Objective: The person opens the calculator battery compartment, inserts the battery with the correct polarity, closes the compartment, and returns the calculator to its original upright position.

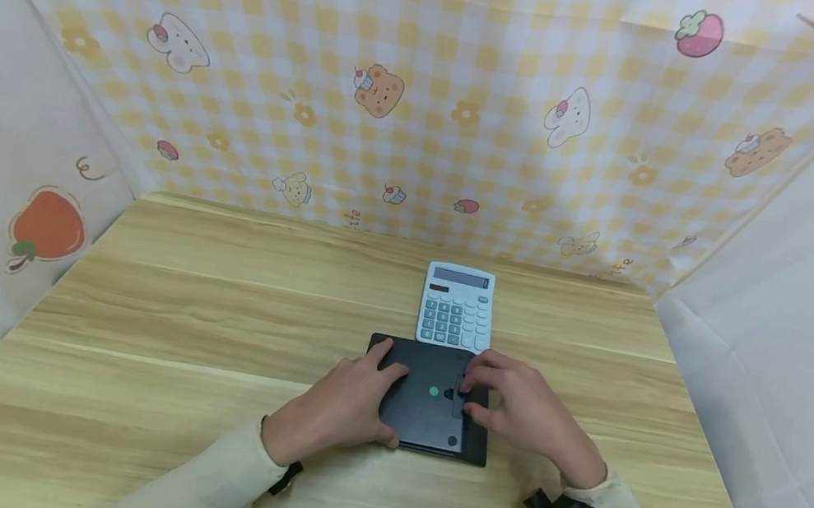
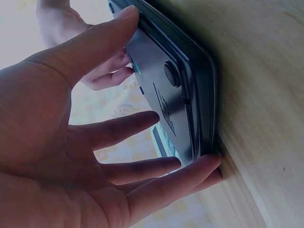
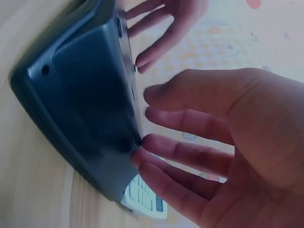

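A black slab-like device (image 1: 417, 404) lies back side up on the table, with round feet, a green dot and a battery cover (image 1: 458, 400) near its right side. Its kind is hidden, as its front faces down. My left hand (image 1: 346, 403) spans its left part: the thumb (image 2: 126, 16) is on the near edge, a finger (image 2: 209, 164) at the far edge, and the others spread above the back. With bent fingers, my right hand (image 1: 521, 403) touches the battery cover area; thumb and fingertips are apart in the right wrist view.
A white calculator (image 1: 457, 307) lies face up just beyond the device, touching or nearly touching its far edge. The wooden table (image 1: 171, 304) ends at a patterned yellow cloth (image 1: 425, 148) behind and pale cloth walls (image 1: 801, 329) at the sides.
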{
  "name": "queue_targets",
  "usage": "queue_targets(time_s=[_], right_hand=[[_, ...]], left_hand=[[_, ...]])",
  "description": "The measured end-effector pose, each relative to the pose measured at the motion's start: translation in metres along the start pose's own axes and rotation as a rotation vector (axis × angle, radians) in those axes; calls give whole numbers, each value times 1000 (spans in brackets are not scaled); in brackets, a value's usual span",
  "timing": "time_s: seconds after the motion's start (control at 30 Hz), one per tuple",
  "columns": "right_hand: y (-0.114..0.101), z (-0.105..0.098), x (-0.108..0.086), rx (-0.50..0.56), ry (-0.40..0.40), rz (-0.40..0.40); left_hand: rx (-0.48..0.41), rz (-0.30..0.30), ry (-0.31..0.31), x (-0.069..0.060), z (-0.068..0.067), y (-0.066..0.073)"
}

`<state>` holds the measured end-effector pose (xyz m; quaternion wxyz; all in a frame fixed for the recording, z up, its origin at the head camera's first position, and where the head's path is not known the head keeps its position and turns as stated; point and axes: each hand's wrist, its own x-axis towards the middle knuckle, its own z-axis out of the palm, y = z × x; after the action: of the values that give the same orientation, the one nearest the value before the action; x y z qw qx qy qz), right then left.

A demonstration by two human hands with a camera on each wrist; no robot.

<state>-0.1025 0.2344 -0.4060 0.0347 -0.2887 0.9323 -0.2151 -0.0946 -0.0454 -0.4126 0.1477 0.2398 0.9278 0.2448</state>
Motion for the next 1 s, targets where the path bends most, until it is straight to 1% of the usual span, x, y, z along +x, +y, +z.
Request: queue_targets(time_s=[0.07, 0.23, 0.3, 0.43, 0.63, 0.73, 0.87, 1.0], right_hand=[[4, -1, 0, 23, 22, 35], [17, -5, 0, 89, 86, 164], [22, -5, 1, 100, 99, 206], [28, -2, 3, 96, 101, 258], [28, 4, 5, 100, 59, 310], [26, 6, 4, 107, 49, 322], [24, 7, 3, 120, 50, 329], [23, 8, 3, 137, 53, 327]], left_hand=[[0, -2, 0, -1, 0, 0], [2, -9, -15, -2, 1, 2], [1, -13, -23, -2, 1, 3], [7, -13, -32, -3, 0, 4], [52, 0, -51, -8, 2, 7], [86, -8, -63, -9, 4, 9], [112, -21, -61, -9, 7, 11], [130, -23, -45, -9, 10, 11]])
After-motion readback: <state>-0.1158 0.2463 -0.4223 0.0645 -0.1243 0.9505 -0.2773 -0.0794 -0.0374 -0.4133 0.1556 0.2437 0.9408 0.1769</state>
